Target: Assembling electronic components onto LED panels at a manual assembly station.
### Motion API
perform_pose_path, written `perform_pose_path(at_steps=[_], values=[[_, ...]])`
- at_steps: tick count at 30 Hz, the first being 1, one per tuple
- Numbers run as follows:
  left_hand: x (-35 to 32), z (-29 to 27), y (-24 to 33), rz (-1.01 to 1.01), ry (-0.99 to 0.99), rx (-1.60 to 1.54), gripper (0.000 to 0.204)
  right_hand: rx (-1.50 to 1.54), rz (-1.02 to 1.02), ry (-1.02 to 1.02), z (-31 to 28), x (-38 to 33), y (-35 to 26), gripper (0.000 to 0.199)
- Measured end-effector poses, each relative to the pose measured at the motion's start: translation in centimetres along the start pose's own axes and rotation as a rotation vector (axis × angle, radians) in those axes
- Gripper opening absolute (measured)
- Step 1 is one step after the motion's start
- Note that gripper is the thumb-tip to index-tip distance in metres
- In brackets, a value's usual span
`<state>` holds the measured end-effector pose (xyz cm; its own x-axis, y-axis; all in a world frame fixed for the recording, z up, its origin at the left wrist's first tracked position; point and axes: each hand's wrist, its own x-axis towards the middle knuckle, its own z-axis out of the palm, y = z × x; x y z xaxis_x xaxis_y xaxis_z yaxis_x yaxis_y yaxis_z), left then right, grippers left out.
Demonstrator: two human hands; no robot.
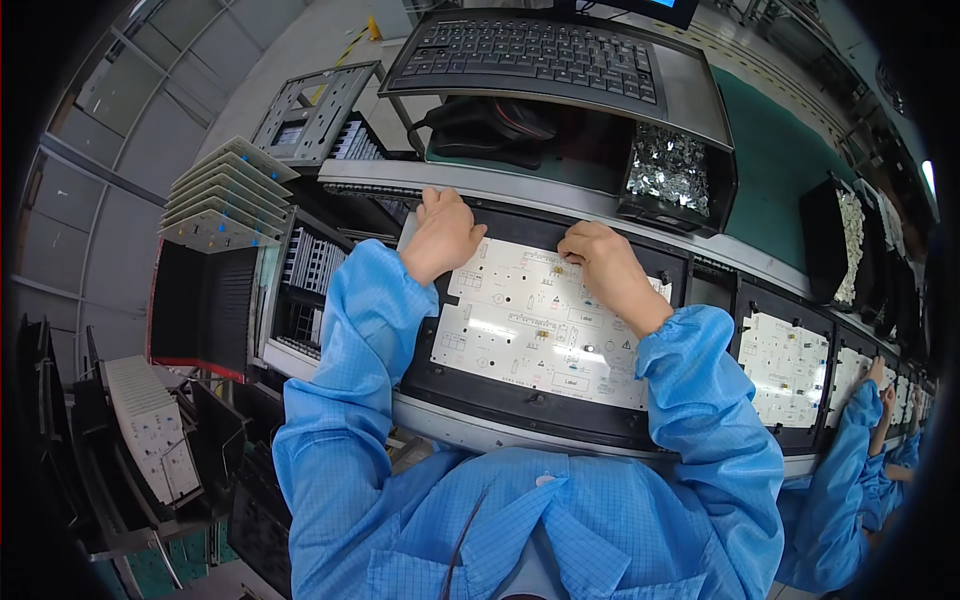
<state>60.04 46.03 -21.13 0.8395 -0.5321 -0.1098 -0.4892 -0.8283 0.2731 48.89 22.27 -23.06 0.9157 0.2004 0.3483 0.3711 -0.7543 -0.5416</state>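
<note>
In front of me a white circuit board [540, 335] with printed markings and a few small parts lies in a black carrier tray [500, 415]. My left hand [446, 236] is closed at the tray's far left corner, its fingers curled over the rim. Over the board's far edge, right of its middle, is my right hand [612, 268]. Its fingers are bent and pinched together close to the board; whatever they hold, if anything, is hidden. Blue sleeves cover both of my forearms.
Beyond the tray, a keyboard [530, 55] sits on a shelf above a scanner-like black device [500, 125]. A black bin of shiny metal parts [668, 175] stands beside it. Boards stack in a rack [225, 200] at left. More trayed boards [783, 368] and co-workers' sleeves [845, 480] line the right.
</note>
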Motion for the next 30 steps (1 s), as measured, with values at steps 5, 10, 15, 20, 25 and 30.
perform_pose_path(at_steps=[5,10,15,20,25,30], values=[[-1.3,1.1,1.3,-0.067,0.213,-0.009,0.031,0.015,0.028,0.018,0.1,-0.3,-0.2,0.013],[-2.4,-2.5,-1.5,0.19,0.246,-0.12,0.015,0.013,0.018,-0.043,-1.8,-1.2,0.0,0.022],[-4.7,-1.9,-4.2,0.452,0.128,-0.315,0.023,-0.011,0.115,0.141,-8.2,-3.6,-3.8,0.04],[-4.0,0.3,-5.3,0.577,0.174,-0.288,0.02,-0.06,0.213,0.117,-11.1,-7.6,-4.4,0.028],[-4.4,0.5,-5.0,0.603,0.275,-0.268,0.019,-0.162,0.394,0.187,-11.3,-11.3,-2.2,0.024],[-5.2,1.4,-3.2,0.367,0.425,-0.196,0.031,-0.286,0.451,0.149,-9.6,-14.0,-1.1,0.024]])
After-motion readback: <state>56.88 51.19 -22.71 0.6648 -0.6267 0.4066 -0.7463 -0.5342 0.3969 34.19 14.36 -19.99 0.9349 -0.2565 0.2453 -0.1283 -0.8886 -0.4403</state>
